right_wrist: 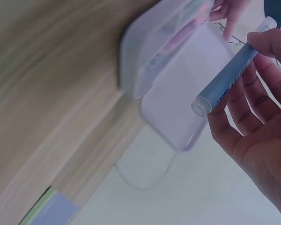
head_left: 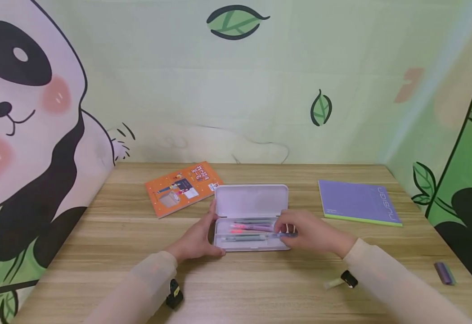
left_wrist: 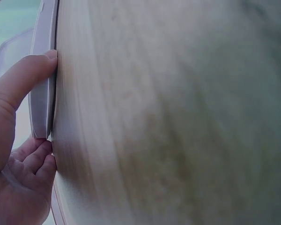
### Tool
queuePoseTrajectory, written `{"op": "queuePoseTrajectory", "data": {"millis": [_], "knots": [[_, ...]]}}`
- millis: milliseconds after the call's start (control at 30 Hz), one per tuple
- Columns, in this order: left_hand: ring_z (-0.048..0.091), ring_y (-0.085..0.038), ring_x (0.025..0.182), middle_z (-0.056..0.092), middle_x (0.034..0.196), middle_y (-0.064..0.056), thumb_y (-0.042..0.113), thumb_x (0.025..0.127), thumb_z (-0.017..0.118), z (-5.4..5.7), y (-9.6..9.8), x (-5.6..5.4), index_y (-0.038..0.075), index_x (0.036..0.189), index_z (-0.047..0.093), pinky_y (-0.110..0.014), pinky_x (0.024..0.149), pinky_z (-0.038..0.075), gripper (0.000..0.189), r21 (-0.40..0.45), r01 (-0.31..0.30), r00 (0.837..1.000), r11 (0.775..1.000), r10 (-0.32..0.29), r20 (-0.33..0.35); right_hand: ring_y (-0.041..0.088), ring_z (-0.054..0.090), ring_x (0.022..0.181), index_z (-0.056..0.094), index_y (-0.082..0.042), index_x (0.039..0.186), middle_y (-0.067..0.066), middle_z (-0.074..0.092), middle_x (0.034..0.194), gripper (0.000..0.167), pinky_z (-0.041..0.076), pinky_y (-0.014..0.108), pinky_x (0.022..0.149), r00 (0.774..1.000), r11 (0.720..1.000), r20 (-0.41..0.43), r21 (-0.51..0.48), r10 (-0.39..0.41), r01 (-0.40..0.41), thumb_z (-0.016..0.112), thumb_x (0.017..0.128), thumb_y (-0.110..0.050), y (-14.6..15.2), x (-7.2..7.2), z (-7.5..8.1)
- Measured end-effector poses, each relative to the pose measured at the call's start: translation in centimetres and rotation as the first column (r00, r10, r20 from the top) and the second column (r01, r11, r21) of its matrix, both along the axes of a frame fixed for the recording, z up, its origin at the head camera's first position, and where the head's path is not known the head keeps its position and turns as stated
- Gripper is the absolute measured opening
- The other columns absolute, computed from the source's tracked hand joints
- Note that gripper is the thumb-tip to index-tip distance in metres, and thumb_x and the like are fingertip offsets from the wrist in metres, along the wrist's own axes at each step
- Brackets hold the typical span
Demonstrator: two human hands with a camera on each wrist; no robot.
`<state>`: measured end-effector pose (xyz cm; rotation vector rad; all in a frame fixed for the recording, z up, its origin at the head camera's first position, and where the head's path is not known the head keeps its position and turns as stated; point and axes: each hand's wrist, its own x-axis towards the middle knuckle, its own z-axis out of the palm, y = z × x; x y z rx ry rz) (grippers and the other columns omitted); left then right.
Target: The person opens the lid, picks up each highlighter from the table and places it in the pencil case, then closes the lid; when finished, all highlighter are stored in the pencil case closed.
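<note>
A white pencil case [head_left: 252,200] lies on the table with its lid raised at the back. Several pens [head_left: 245,238] and pink-tipped purple pens [head_left: 253,227] lie inside it. My left hand [head_left: 195,238] grips the case's left end, with the thumb at the front edge and the fingers round the side; the left wrist view shows the thumb [left_wrist: 33,72] against the case wall [left_wrist: 41,108]. Over the case's right end, my right hand [head_left: 310,231] pinches a blue marker [right_wrist: 232,72] with clear ends between thumb and fingers.
An orange booklet [head_left: 183,189] lies behind the case to the left, its corner close to the lid. Farther right is a purple notebook [head_left: 359,202] with a green edge. A small purple block [head_left: 444,273] sits near the table's right edge. A printed panda backdrop surrounds the table.
</note>
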<state>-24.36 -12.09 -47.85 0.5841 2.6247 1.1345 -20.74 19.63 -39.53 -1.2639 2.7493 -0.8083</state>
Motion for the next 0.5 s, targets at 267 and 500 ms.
{"op": "queuePoseTrajectory", "data": {"millis": [267,500], "knots": [[0.040,-0.020,0.133,0.048,0.139,-0.004,0.026,0.063,0.092,0.0,0.0,0.0,0.031,0.154,-0.012,-0.043,0.120,0.022,0.138,0.002,0.003,1.000,1.000,-0.003,0.005,0.013,0.056,0.076,0.068,-0.014,0.094,-0.005,0.060,0.084,0.014,0.051,0.023,0.066,1.000,1.000,0.016,0.005,0.006,-0.006,0.071,0.082,-0.006,-3.5,-1.7,0.9],[0.041,-0.019,0.131,0.048,0.139,-0.004,0.027,0.063,0.091,-0.2,-0.2,-0.2,0.032,0.154,-0.013,-0.044,0.120,0.023,0.138,0.011,0.014,1.000,1.000,-0.014,0.006,0.014,0.056,0.076,0.069,-0.013,0.093,-0.004,0.060,0.083,0.011,0.048,0.020,0.067,0.999,1.000,0.026,0.020,0.021,-0.022,0.071,0.082,-0.009,-6.5,-2.7,0.4]]}}
